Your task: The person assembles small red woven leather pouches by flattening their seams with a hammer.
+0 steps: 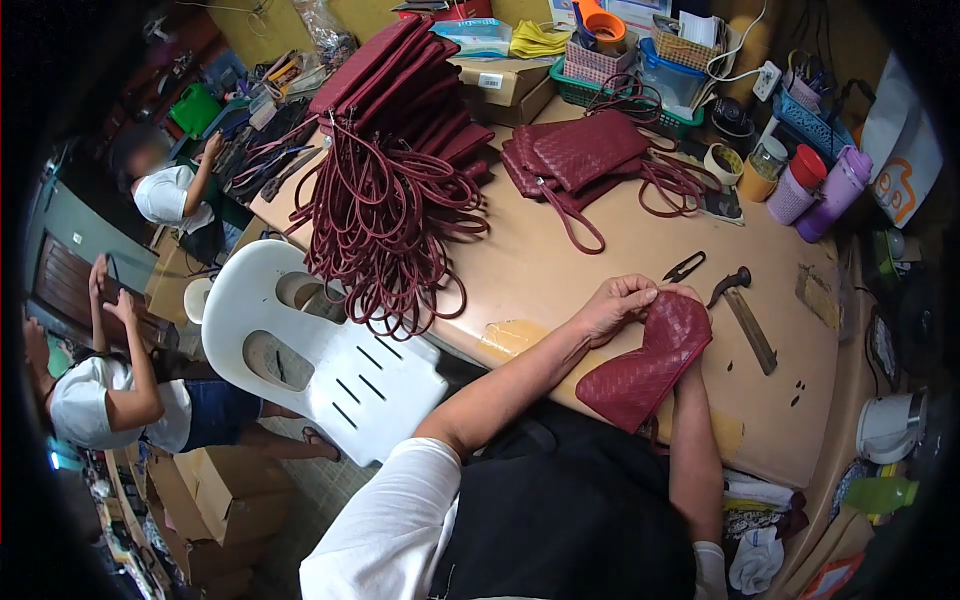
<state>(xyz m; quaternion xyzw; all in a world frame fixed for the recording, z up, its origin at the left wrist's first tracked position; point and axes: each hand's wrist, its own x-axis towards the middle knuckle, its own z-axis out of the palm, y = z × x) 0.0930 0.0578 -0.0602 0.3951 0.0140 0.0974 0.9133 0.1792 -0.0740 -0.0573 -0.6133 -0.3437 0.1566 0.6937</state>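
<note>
A maroon woven-pattern pouch (640,375) is held up in front of me over the table edge, bent in its middle. My left hand (622,306) pinches its upper edge between thumb and fingers. Behind the pouch's right side is my right hand (690,378), gripping it from below, with most of its fingers hidden. Just beyond the hands lie black thread snips (685,267) and a hammer (748,325) with a wooden handle. Several finished-looking maroon pouches (590,150) lie flat farther back, their wrist straps loose.
A tall stack of maroon pouches (400,80) has strap loops hanging over the table's left edge. A white plastic chair (330,360) stands left. Baskets, cups and a purple tumbler (835,195) line the back right. Two other people (150,400) are at the left.
</note>
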